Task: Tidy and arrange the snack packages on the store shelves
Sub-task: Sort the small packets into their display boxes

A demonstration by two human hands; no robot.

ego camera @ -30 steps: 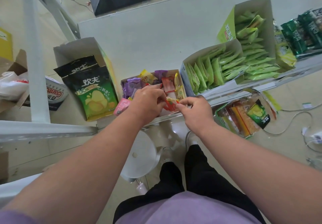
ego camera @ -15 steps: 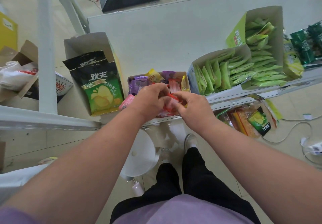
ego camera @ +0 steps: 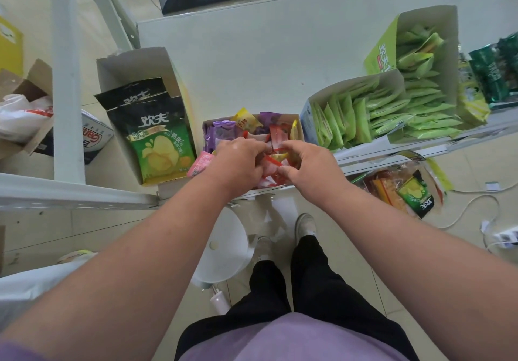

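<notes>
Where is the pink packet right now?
In the head view, the pink packet lies at the shelf's front edge, between the chip bag and the left hand.

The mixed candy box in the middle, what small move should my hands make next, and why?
Probably tuck the red packets down flat into the mixed candy box: both the left hand and right hand pinch them at its front, where they lie jumbled.

Pale shelf bearing four open snack boxes side by side.
</notes>
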